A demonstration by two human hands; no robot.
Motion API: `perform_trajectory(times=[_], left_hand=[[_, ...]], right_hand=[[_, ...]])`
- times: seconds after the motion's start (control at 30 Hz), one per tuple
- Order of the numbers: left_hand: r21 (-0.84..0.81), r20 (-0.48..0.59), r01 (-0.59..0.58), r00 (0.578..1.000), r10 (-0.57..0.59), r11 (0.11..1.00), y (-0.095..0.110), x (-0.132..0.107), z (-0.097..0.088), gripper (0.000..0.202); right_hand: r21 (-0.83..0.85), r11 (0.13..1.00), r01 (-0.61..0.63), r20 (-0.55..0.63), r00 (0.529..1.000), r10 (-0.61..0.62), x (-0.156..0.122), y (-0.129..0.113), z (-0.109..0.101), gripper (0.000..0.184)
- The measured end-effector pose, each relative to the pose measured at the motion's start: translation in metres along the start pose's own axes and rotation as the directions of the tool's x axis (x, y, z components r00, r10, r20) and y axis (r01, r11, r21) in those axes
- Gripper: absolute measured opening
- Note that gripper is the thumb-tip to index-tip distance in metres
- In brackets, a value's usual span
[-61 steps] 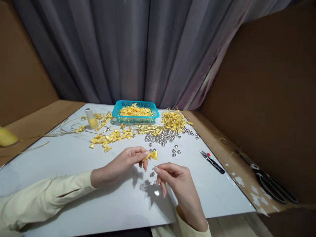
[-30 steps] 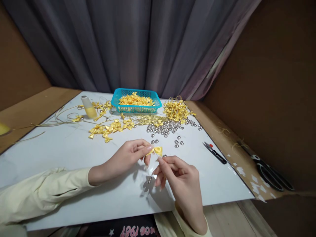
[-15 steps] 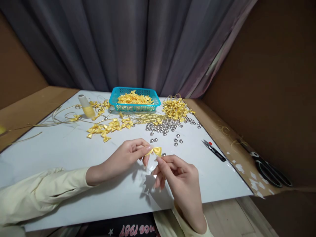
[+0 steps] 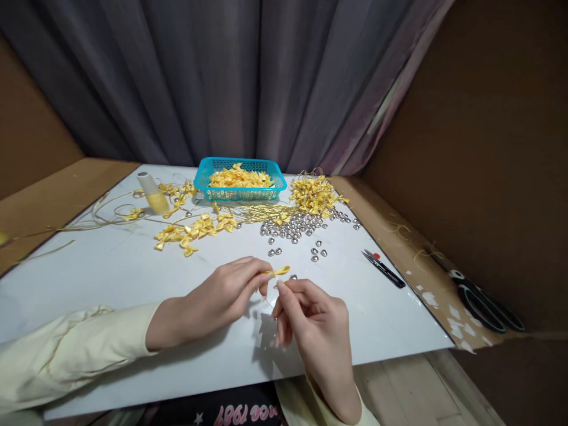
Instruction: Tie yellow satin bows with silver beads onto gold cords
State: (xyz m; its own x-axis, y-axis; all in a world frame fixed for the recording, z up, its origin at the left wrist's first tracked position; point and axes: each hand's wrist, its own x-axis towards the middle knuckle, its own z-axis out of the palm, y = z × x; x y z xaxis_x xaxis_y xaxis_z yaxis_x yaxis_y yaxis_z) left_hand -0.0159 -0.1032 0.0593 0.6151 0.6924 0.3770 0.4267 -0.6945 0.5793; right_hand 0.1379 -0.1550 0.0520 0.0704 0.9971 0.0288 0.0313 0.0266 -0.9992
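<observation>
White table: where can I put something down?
Bare room lies between the right hand and the black snips, and between the left sleeve and the yellow bows. It's crowded further back, around the blue basket and silver beads.

Left forearm (image 4: 102,343): your pale sleeve (image 4: 71,361) comes in over the near left corner of the table (image 4: 199,361), angled inward.
Left wrist (image 4: 162,325): bare, nearly straight.
Left hand (image 4: 222,293): you turn its back upward, fingers toward the right edge, thumb and forefinger pinched.
Right wrist (image 4: 339,384): crossing the near edge, leaning left.
Right hand (image 4: 317,322): your thumb and forefinger pinch; other fingers curl loosely below.
Fingertips (image 4: 280,286): just beside the left hand's, raised above the tabletop.
</observation>
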Motion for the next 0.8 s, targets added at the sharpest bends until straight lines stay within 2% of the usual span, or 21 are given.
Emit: perform_trajectory(times=[0.17,0.5,0.6,0.8], left_hand=[[0.073,-0.016,-0.111,0.994,0.112,0.991,-0.001,-0.006,0.002,0.020],[0.147,-0.105,-0.195,0.972,0.211,0.970,-0.006,-0.002,0.002,0.017],[0.154,-0.122,-0.197,0.969,0.217,0.968,-0.004,-0.001,0.001,0.018],[0.154,-0.086,-0.245,0.962,0.260,0.957,-0.004,-0.003,0.001,0.020]], right_hand=[[-0.047,0.994,0.099,0.000,0.995,-0.099,0.003,0.004,0.004,0.023],[-0.078,0.989,0.125,0.137,0.984,-0.114,0.003,0.001,-0.006,0.019],[-0.073,0.987,0.140,0.118,0.984,-0.131,0.003,0.002,-0.006,0.015],[-0.043,0.989,0.144,0.048,0.989,-0.142,0.003,0.003,-0.002,0.012]])
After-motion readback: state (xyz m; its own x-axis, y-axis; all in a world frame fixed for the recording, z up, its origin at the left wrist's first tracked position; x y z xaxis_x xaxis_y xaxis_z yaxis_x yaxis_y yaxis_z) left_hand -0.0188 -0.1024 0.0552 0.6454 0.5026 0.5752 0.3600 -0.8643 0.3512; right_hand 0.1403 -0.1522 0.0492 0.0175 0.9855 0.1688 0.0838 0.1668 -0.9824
